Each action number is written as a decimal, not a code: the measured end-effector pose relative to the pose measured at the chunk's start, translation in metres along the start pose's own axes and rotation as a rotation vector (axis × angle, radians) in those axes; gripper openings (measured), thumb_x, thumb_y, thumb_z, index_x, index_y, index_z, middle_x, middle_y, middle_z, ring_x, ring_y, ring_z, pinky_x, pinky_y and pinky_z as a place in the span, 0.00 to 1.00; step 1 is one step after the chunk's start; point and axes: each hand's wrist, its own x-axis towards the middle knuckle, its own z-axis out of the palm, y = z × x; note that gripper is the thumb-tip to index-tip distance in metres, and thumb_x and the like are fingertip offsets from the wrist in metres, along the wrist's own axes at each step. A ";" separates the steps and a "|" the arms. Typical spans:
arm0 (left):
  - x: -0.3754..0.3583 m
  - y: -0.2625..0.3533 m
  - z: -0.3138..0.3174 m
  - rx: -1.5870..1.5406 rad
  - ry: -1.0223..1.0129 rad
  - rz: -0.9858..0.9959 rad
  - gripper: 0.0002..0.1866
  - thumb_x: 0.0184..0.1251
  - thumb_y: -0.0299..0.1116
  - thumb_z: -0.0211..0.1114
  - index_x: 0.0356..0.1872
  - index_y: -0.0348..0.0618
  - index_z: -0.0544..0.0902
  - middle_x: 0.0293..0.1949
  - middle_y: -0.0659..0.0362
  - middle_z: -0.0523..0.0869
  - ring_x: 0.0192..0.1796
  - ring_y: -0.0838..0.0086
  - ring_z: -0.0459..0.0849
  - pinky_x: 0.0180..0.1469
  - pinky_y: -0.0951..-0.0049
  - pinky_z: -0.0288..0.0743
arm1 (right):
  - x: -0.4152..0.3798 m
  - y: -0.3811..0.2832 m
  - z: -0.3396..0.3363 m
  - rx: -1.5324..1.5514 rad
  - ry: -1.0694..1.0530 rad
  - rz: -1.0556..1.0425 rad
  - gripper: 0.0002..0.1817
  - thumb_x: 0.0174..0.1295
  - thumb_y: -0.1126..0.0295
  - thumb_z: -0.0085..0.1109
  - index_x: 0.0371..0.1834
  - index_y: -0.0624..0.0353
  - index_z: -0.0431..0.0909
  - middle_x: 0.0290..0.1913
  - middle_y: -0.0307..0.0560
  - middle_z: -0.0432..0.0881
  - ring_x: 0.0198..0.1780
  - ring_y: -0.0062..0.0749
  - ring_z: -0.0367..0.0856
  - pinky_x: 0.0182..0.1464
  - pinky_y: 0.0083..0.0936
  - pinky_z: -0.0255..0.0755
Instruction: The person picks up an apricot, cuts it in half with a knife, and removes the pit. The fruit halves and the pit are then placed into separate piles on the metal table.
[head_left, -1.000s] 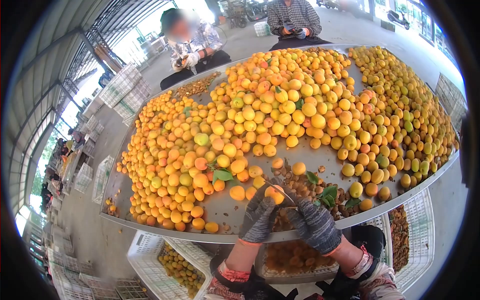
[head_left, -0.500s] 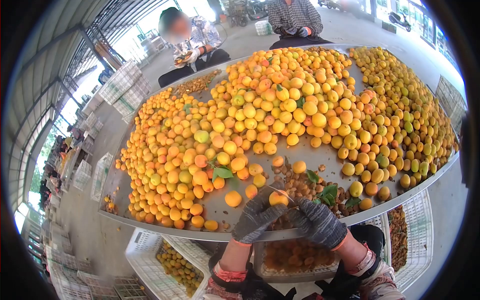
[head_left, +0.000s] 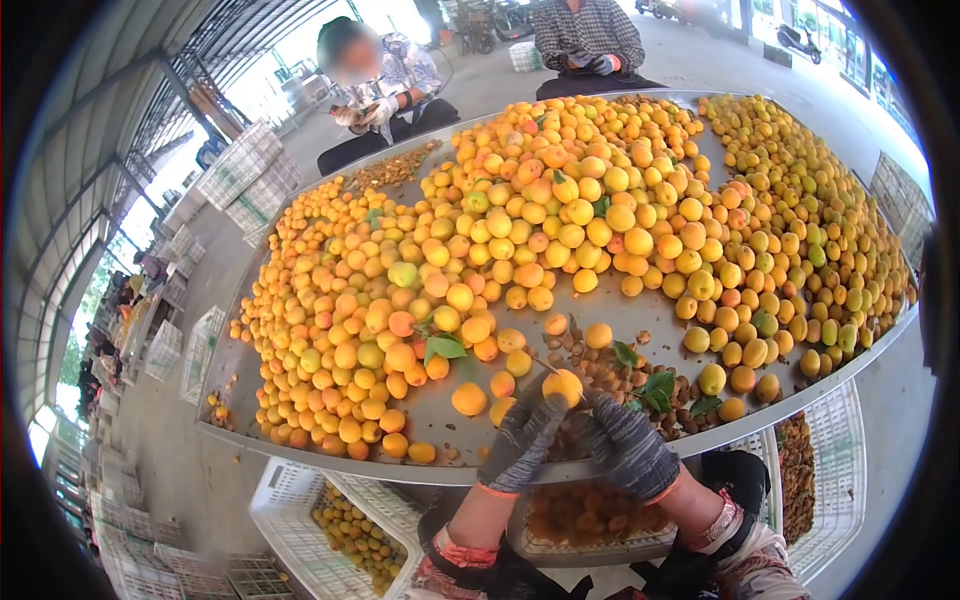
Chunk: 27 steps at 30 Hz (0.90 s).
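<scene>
Both my hands wear dark grey knit gloves and meet at the near edge of a large metal table [head_left: 640, 315]. My left hand [head_left: 522, 438] holds an orange apricot [head_left: 562, 385] at its fingertips. My right hand [head_left: 626, 442] grips a small thin knife [head_left: 566, 381] whose blade lies across that apricot. A scatter of brown pits [head_left: 598, 372] and green leaves [head_left: 655, 388] lies just beyond my hands. A huge heap of apricots [head_left: 560, 215] covers most of the table.
White plastic crates stand under the table's near edge: one with whole apricots [head_left: 350, 530], one with cut halves [head_left: 585, 515], one at right [head_left: 815, 470]. Two other people in gloves sit at the far side [head_left: 385, 90] [head_left: 590, 45]. Stacked empty crates [head_left: 245, 170] line the left.
My hands have shifted slightly while turning the apricot against the knife; the fruit now sits a little higher and to the right. The people across the table moved their hands slightly.
</scene>
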 end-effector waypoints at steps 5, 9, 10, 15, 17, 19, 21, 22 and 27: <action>-0.002 0.004 -0.001 0.041 0.064 0.069 0.18 0.61 0.38 0.58 0.48 0.38 0.73 0.39 0.62 0.77 0.38 0.81 0.73 0.39 0.81 0.69 | 0.005 -0.007 0.000 0.020 0.022 -0.033 0.17 0.59 0.70 0.50 0.51 0.63 0.68 0.39 0.58 0.76 0.39 0.52 0.76 0.37 0.36 0.71; 0.000 -0.018 0.012 -0.224 0.221 0.056 0.17 0.62 0.40 0.57 0.47 0.39 0.72 0.34 0.65 0.77 0.34 0.83 0.73 0.36 0.83 0.68 | -0.003 0.001 0.026 -0.054 0.217 -0.048 0.16 0.58 0.71 0.50 0.50 0.65 0.68 0.38 0.58 0.76 0.38 0.51 0.77 0.37 0.35 0.72; -0.001 -0.018 0.011 -0.212 0.207 0.028 0.16 0.63 0.37 0.57 0.47 0.39 0.73 0.35 0.64 0.77 0.36 0.82 0.73 0.37 0.81 0.68 | -0.003 0.001 0.024 -0.053 0.215 -0.047 0.16 0.58 0.71 0.50 0.50 0.65 0.68 0.38 0.58 0.76 0.38 0.51 0.77 0.37 0.35 0.72; 0.001 -0.037 -0.021 0.120 0.119 -0.021 0.18 0.62 0.39 0.57 0.49 0.39 0.72 0.36 0.64 0.77 0.37 0.81 0.74 0.39 0.82 0.69 | 0.000 -0.002 0.008 -0.029 0.003 0.013 0.16 0.59 0.77 0.50 0.51 0.66 0.68 0.40 0.47 0.77 0.39 0.27 0.76 0.42 0.23 0.70; -0.002 0.003 -0.003 -0.028 0.089 -0.008 0.20 0.61 0.36 0.58 0.52 0.38 0.70 0.39 0.63 0.77 0.40 0.80 0.75 0.42 0.80 0.70 | 0.002 -0.003 0.001 0.003 -0.046 0.037 0.15 0.59 0.78 0.51 0.50 0.66 0.68 0.40 0.47 0.77 0.39 0.28 0.76 0.43 0.23 0.70; -0.003 0.008 -0.003 0.017 0.087 0.010 0.17 0.62 0.34 0.57 0.51 0.40 0.72 0.38 0.63 0.77 0.37 0.83 0.73 0.38 0.83 0.68 | 0.001 0.000 0.002 0.037 -0.096 0.062 0.14 0.59 0.78 0.51 0.48 0.66 0.69 0.39 0.47 0.77 0.39 0.28 0.76 0.43 0.23 0.70; -0.003 0.004 0.000 0.067 0.082 0.027 0.15 0.62 0.32 0.57 0.49 0.41 0.73 0.36 0.64 0.78 0.35 0.86 0.71 0.34 0.85 0.66 | -0.001 0.006 0.009 0.244 -0.035 0.191 0.14 0.58 0.78 0.52 0.48 0.67 0.69 0.40 0.48 0.77 0.40 0.29 0.76 0.44 0.24 0.70; -0.001 -0.005 0.006 -0.059 0.141 0.059 0.15 0.62 0.31 0.57 0.49 0.41 0.74 0.36 0.65 0.78 0.34 0.86 0.71 0.33 0.86 0.66 | -0.001 0.001 0.008 0.244 -0.035 0.191 0.14 0.58 0.78 0.52 0.48 0.67 0.69 0.40 0.48 0.77 0.40 0.29 0.76 0.44 0.24 0.70; 0.000 -0.007 0.010 -0.231 0.196 0.007 0.21 0.60 0.35 0.59 0.53 0.38 0.71 0.42 0.62 0.78 0.43 0.80 0.74 0.44 0.81 0.69 | -0.004 -0.003 0.007 0.036 -0.032 0.105 0.16 0.61 0.81 0.45 0.53 0.67 0.66 0.46 0.48 0.76 0.48 0.29 0.74 0.50 0.24 0.69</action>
